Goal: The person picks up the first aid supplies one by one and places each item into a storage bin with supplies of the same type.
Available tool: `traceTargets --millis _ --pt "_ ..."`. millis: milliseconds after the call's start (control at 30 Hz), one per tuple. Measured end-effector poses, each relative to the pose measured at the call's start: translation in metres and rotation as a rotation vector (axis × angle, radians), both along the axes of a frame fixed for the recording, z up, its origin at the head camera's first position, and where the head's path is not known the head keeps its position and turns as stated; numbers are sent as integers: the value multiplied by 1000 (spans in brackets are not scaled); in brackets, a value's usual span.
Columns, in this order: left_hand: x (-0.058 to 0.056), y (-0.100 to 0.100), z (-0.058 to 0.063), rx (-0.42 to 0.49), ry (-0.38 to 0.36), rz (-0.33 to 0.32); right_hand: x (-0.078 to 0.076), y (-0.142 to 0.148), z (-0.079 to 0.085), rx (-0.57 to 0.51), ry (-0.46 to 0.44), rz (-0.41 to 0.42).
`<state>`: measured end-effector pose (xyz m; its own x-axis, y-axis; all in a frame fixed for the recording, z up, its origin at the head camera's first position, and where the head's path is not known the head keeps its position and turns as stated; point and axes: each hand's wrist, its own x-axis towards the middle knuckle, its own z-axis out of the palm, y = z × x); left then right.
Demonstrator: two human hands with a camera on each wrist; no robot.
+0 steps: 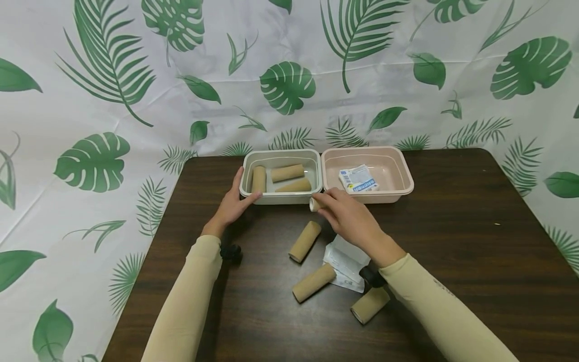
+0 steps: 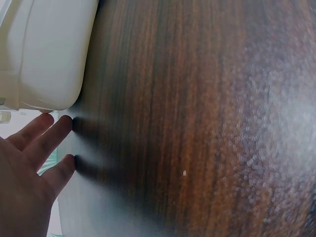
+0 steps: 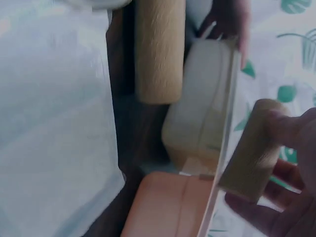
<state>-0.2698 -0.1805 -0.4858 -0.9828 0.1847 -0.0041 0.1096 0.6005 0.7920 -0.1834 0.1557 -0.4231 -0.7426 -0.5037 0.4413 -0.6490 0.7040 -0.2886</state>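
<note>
My right hand (image 1: 350, 216) pinches a cardboard tube (image 3: 254, 153) between thumb and fingers, just in front of where the two bins meet. At the left end of the white bin (image 1: 285, 199) is my left hand (image 1: 231, 205), its fingers extended along the side and its thumb at the front corner. Inside that bin lie three cardboard tubes (image 1: 288, 173). The pink bin (image 1: 393, 191) stands against its right side and contains white packets with blue print (image 1: 358, 179). Three more tubes (image 1: 305, 242) lie on the table in front.
White and silvery packets (image 1: 346, 261) lie under my right forearm, overlapped by one tube's end. The dark wood table (image 1: 452, 241) reaches back to a hanging white sheet (image 1: 235, 115) with green leaves, close behind both bins.
</note>
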Motion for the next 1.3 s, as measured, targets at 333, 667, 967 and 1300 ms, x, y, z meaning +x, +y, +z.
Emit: traceTargets --millis 333,667,967,1300 --pt "-3 -1 -3 -4 6 1 -51 -16 4 -28 -8 29" --pt "-3 -1 -4 16 26 7 -89 -39 -3 54 -52 66" --pt "-3 -1 -5 0 27 6 -105 -52 -11 40 -73 27" --pt "-4 0 -6 3 36 2 -109 -46 -25 25 -159 -29"
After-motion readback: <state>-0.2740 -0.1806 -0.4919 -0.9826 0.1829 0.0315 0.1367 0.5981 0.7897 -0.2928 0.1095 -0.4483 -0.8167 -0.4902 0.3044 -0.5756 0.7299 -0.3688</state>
